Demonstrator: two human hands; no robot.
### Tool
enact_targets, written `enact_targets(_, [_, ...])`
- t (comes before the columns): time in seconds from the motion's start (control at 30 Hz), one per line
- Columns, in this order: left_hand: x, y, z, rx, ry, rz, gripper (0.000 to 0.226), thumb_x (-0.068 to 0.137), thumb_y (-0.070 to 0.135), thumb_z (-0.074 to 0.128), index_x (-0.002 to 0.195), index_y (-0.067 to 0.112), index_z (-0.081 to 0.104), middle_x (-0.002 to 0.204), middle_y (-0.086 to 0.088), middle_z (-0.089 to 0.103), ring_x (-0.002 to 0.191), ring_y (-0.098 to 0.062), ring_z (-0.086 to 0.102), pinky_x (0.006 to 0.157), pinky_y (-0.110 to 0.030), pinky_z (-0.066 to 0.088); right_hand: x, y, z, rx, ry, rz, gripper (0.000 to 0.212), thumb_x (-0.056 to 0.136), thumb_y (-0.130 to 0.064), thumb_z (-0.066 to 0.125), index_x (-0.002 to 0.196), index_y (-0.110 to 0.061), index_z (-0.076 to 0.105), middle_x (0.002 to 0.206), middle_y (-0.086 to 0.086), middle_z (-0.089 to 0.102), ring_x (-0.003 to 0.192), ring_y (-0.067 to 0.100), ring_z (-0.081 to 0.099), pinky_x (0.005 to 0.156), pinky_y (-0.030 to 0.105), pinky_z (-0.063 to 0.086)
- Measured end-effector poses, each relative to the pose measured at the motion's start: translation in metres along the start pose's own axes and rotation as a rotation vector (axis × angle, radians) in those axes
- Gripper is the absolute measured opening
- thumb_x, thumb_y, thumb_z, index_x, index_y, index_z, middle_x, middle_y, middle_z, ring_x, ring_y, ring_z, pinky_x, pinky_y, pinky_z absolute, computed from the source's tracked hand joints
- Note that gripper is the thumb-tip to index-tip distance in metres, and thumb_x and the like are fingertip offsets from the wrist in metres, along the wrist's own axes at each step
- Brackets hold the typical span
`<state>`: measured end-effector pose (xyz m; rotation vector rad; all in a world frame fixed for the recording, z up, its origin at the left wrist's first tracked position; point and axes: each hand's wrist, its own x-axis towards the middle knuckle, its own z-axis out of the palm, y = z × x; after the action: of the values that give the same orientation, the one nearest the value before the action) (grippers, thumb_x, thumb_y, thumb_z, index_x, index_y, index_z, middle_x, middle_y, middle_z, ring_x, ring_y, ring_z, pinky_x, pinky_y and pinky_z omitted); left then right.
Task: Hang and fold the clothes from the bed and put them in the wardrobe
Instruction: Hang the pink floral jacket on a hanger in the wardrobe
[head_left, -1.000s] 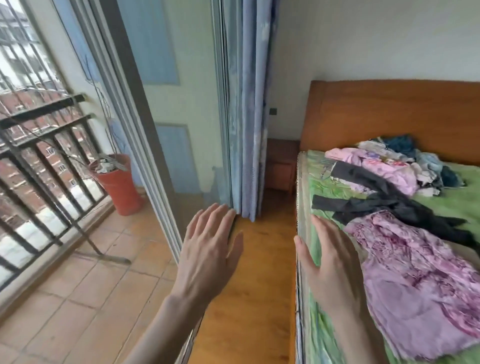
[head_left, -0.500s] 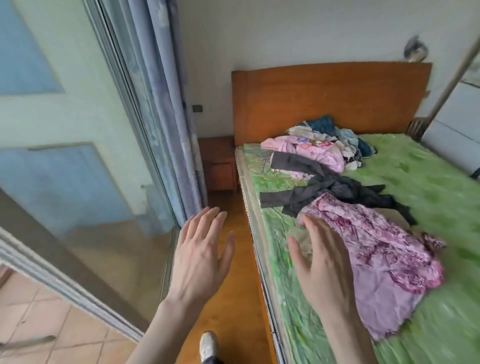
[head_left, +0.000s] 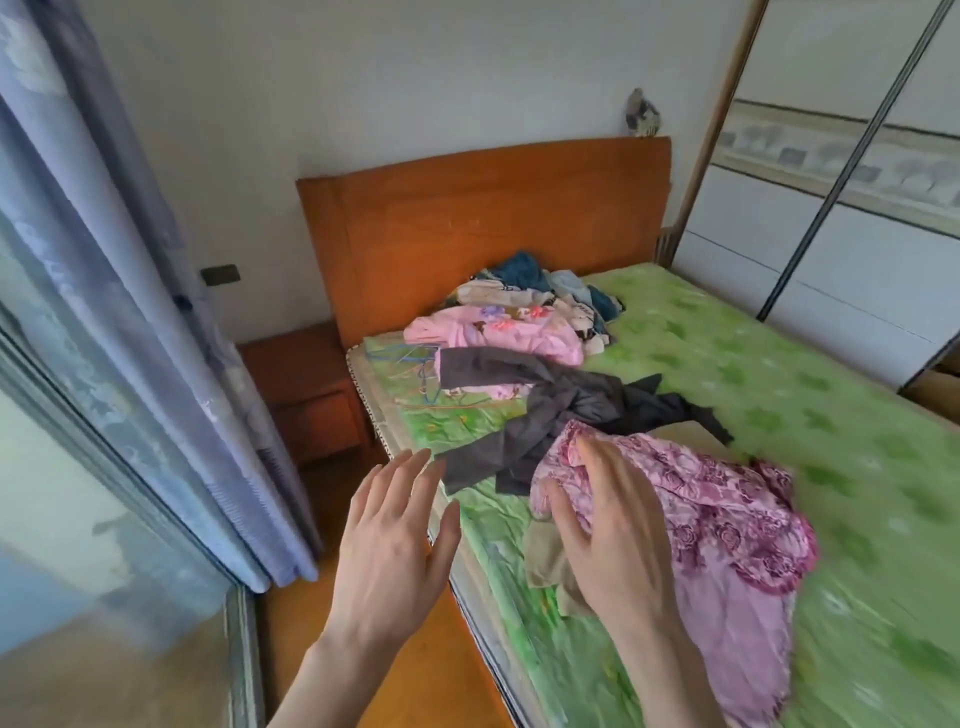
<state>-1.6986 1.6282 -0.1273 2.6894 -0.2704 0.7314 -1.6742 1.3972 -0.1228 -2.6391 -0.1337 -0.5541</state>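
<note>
Nearest the camera, the left hand (head_left: 387, 540) hovers over the floor just beside the bed (head_left: 779, 395), fingers straight and spread, holding nothing. The right hand (head_left: 613, 525) lies on the near edge of the pink flowered garment (head_left: 727, 530); its fingers bend down onto the cloth, but whether they have pinched it yet cannot be told, since the fingertips are hidden.

The step in hand looks like picking up this first piece. It would go best if the right hand gathered the cloth at a seam or collar rather than mid-panel, and the left came in to take the other side, so that the garment opens flat for hanging or folding. A beige cloth (head_left: 545, 561) lies partly under the pink one and may lift with it.

Just beyond, a dark grey garment (head_left: 566, 410) sprawls across the sheet, its end touching the pink one; it could drag along too. Farther on, some thin wire hangers (head_left: 415, 364) lie by the mattress edge, and a heap of clothes (head_left: 524, 312) sits against the headboard (head_left: 483, 223). The wardrobe (head_left: 841, 249), its sliding doors drawn across, stands across the bed on the right. A curtain (head_left: 130, 312) hangs at the left.
</note>
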Motion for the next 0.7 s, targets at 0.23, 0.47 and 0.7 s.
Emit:
enact_targets(0.23, [0.082, -0.008, 0.064, -0.130, -0.068, 0.153, 0.042, 0.107, 0.037, 0.047, 0.137, 0.010, 0.061, 0.140, -0.006, 0.062, 0.134, -0.030, 0.054, 0.112, -0.047, 0.044, 0.017, 0.036, 0.016, -0.085, 0.009, 0.217, 0.062, 0.104, -0.053, 0.048, 0.154, -0.016, 0.044, 0.154, 0.003, 0.051, 0.141, 0.019, 0.047, 0.117, 0.043, 0.042])
enact_targets(0.47, [0.150, 0.011, 0.150, -0.221, -0.186, 0.256, 0.045, 0.109, 0.040, 0.043, 0.139, 0.012, 0.060, 0.140, -0.005, 0.061, 0.132, -0.030, 0.056, 0.108, -0.046, 0.046, 0.045, 0.093, 0.041, -0.123, 0.023, 0.413, 0.061, 0.105, -0.053, 0.043, 0.150, -0.012, 0.050, 0.150, 0.008, 0.054, 0.137, 0.026, 0.050, 0.114, 0.044, 0.044])
enact_targets(0.7, [0.223, 0.044, 0.209, -0.259, -0.217, 0.392, 0.039, 0.105, 0.033, 0.052, 0.135, 0.010, 0.063, 0.138, -0.007, 0.063, 0.130, -0.029, 0.056, 0.108, -0.049, 0.047, 0.096, 0.145, 0.049, -0.082, 0.108, 0.548, 0.070, 0.103, -0.058, 0.035, 0.153, -0.010, 0.046, 0.155, 0.010, 0.049, 0.143, 0.029, 0.044, 0.120, 0.049, 0.037])
